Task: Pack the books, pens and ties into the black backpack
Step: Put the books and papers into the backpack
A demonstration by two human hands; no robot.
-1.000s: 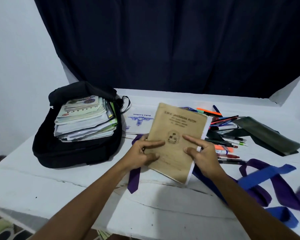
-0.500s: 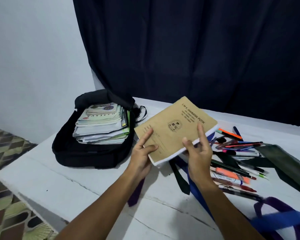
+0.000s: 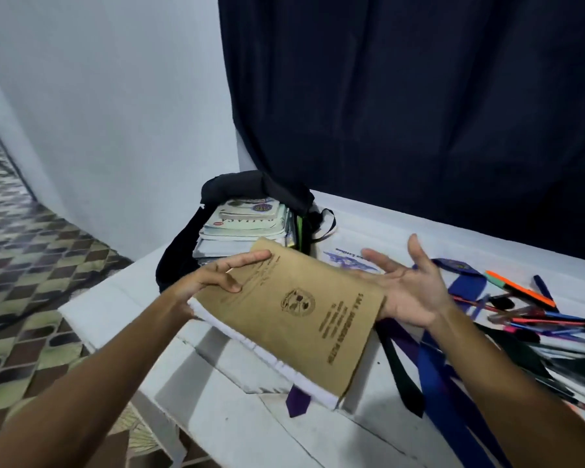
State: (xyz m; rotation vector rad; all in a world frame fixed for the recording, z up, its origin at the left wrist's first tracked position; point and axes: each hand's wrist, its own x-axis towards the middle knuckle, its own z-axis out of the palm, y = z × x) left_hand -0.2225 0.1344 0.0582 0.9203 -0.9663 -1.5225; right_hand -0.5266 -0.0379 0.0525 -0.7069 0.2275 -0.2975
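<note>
Here my left hand grips the brown book at its far left corner, fingers curled over the cover and thumb on top, holding it tilted above the table with its white page edge toward me. My right hand is spread wide, palm up, fingers straight and splayed, at the book's right edge; whether the palm touches the cover I cannot tell. The book's far corner sits just in front of the backpack, which lies unzipped on the table's far left, with a stack of books showing in its mouth. Behind the held book a white sheet with blue print lies flat on the table. To my right lies a heap of pens, an orange one at the far side. Ties run under the book and my right wrist: a blue tie, a black tie beside it, and a purple tip poking out at the book's near corner.
</note>
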